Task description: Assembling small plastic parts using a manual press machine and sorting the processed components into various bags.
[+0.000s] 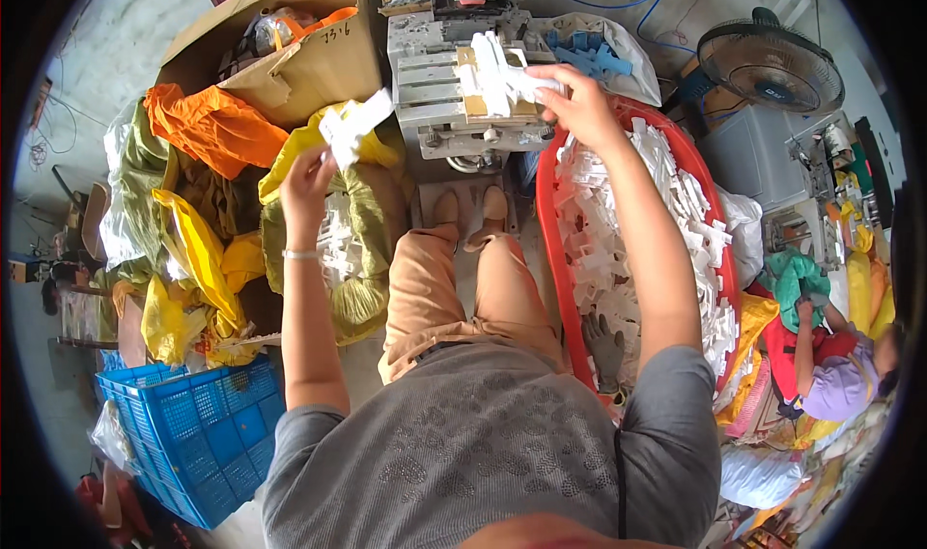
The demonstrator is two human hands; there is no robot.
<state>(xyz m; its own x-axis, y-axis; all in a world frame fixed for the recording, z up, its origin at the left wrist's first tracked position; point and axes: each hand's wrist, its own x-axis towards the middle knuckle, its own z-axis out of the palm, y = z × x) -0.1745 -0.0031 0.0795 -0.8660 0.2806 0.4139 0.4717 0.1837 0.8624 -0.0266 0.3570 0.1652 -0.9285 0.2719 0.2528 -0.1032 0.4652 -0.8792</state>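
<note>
My left hand (309,184) is raised over the open sack (361,309) on the left, its fingers closed on a white plastic piece (355,127) slightly smeared by motion. Ahead, my right hand (585,110) reaches to the slotted metal bed of a machine (421,114). Its thumb and fingers pinch the end of a white plastic part (543,84). That part lies against other white parts (494,74) on a brown block on the bed; where one ends and another begins is hard to make out.
A red tub (548,250) heaped with white plastic parts (666,245) and a grey glove (605,344) stands right. White parts also fill the sack. Around are a cardboard box (338,71), blue crate (198,443), fan (772,71) and, far right, another person (838,385).
</note>
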